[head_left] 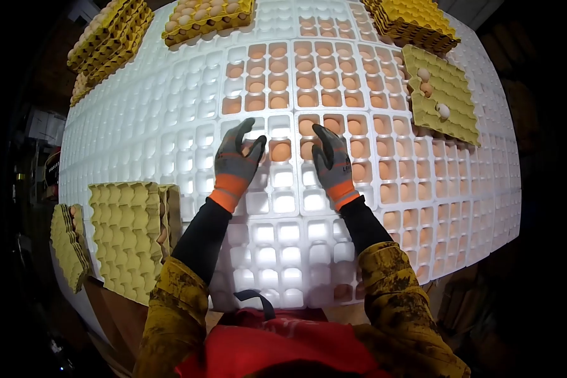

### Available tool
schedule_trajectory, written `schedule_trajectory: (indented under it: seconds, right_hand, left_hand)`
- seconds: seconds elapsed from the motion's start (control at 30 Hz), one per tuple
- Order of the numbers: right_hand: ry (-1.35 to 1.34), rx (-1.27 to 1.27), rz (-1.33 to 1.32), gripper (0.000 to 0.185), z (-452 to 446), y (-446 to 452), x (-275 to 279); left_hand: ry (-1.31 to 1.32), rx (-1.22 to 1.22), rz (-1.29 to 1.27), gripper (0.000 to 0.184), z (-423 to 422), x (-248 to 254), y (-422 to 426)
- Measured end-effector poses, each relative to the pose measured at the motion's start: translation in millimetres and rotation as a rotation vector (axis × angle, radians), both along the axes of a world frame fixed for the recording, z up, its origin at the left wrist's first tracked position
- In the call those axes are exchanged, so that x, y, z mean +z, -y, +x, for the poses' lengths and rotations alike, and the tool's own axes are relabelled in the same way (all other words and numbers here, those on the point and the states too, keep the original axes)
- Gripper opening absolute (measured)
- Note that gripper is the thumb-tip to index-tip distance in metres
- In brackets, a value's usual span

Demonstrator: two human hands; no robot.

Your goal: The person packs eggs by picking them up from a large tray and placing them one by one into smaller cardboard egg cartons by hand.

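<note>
My left hand (238,162), in a grey glove with an orange cuff, hovers over a white foam egg tray (257,203). Its thumb and fingers are apart and curved, with part of an egg showing between them; I see no firm grip on it. Just right of the thumb, a brown egg (280,151) sits in a cell. My right hand (332,157), gloved alike, is over the neighbouring tray, fingers bent and parted. Another brown egg (307,126) lies by its fingertips. The palm hides some cells, and I see nothing held there.
Foam trays cover the table, many cells on the right holding eggs. A pulp carton (444,94) with a few eggs lies at right. Stacked yellow cartons (416,25) stand at the back, with a filled carton (208,17) and a tall stack (110,41). Another carton (125,230) is front left.
</note>
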State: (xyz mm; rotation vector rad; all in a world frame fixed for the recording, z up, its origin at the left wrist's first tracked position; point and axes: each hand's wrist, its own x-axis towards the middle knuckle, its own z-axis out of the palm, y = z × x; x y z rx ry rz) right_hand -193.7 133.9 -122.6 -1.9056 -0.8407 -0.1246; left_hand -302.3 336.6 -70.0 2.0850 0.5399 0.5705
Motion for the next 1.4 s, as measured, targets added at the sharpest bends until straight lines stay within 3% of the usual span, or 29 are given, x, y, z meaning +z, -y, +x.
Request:
schedule_trajectory:
  seconds: [0.03, 0.1, 0.13, 0.17, 0.2, 0.3, 0.4, 0.47, 0.53, 0.6, 0.67, 0.7, 0.77, 0.8, 0.83, 0.87, 0.93, 1.03, 1.1, 1.13, 1.17, 1.23, 1.3, 1.37, 1.4]
  right_hand:
    - [0.079, -0.015, -0.069, 0.043, -2, -3, 0]
    - [0.137, -0.029, -0.115, 0.044, -6, -7, -1]
    - [0.116, -0.024, -0.096, 0.045, -5, -5, -3]
    - [0.141, -0.014, -0.126, 0.045, -3, -5, -5]
    - [0.121, -0.021, -0.123, 0.044, -5, -5, -3]
    - [0.148, 0.016, -0.115, 0.044, -2, -5, -7]
    - [0.102, -0.015, -0.184, 0.045, -6, -6, -2]
    - [0.198, -0.118, -0.261, 0.047, -25, -17, 19]
    - [0.161, -0.080, -0.123, 0.047, -70, -45, 54]
    - [-0.248, 0.144, 0.106, 0.048, -118, -90, 78]
    - [-0.425, 0.351, 0.144, 0.053, -162, -141, 109]
    - [-0.311, 0.351, 0.093, 0.055, -176, -168, 114]
    - [-0.155, 0.355, 0.035, 0.062, -192, -220, 109]
    - [-0.154, 0.354, -0.086, 0.053, -197, -239, 108]
    - [-0.152, 0.351, -0.170, 0.047, -204, -250, 115]
    - [-0.146, 0.345, -0.250, 0.041, -211, -256, 123]
    - [-0.632, 0.412, 0.129, 0.031, -217, -265, 151]
    - [-0.504, 0.486, 0.194, 0.041, -276, -291, 240]
    - [-0.408, 0.671, 0.262, 0.048, -316, -322, 268]
    - [-0.367, 0.767, 0.298, 0.052, -336, -338, 282]
    - [-0.363, 0.851, 0.310, 0.053, -351, -351, 284]
    - [-0.376, 0.902, 0.218, 0.056, -368, -359, 281]
    - [-0.376, 0.901, 0.098, 0.053, -370, -353, 259]
    - [-0.407, 0.841, 0.013, 0.051, -367, -337, 234]
    - [-0.408, 0.795, -0.006, 0.049, -363, -325, 219]
  left_hand:
    - [0.110, -0.056, 0.127, 0.048, 12, 6, 1]
    - [0.269, -0.148, 0.087, 0.049, 43, -8, 3]
    - [0.206, -0.257, 0.370, 0.051, 55, -21, -2]
    - [-0.266, -0.364, 0.644, 0.053, 60, -26, 4]
    - [-0.268, -0.329, 0.815, 0.050, 58, -50, 8]
    - [-0.352, -0.337, 0.596, 0.058, 41, -20, 10]
    - [-0.092, -0.312, 0.446, 0.053, -40, 62, -19]
    - [0.023, -0.210, 0.428, 0.052, -124, 123, -61]
    - [0.024, 0.073, 0.386, 0.057, -224, 147, -107]
    - [0.151, 0.587, 0.310, 0.065, -321, 138, -142]
    - [0.449, 0.926, -0.134, 0.067, -401, 136, -145]
    - [0.232, 0.754, 0.210, 0.061, -464, 99, -145]
    - [0.149, 0.569, -0.005, 0.050, -533, -4, -127]
    - [0.311, 0.526, -0.543, 0.045, -536, -31, -116]
    - [0.257, 0.469, -0.670, 0.046, -525, -29, -97]
    - [0.158, 0.384, -0.581, 0.046, -509, -11, -77]
    - [0.123, 0.329, -0.354, 0.048, -491, 42, -56]
    - [0.366, 0.644, -0.242, 0.049, -498, 110, -81]
    - [0.651, 0.904, -0.348, 0.052, -510, 112, -121]
    - [0.623, 0.924, -0.232, 0.049, -547, 95, -158]
    - [0.959, 0.792, -0.371, 0.050, -568, 97, -195]
    - [0.986, 1.144, -0.051, 0.052, -573, 151, -249]
    - [0.907, 1.231, 0.096, 0.054, -595, 155, -309]
    - [1.011, 1.305, 0.103, 0.059, -611, 128, -368]
    - [0.883, 1.386, 0.122, 0.062, -618, 109, -392]
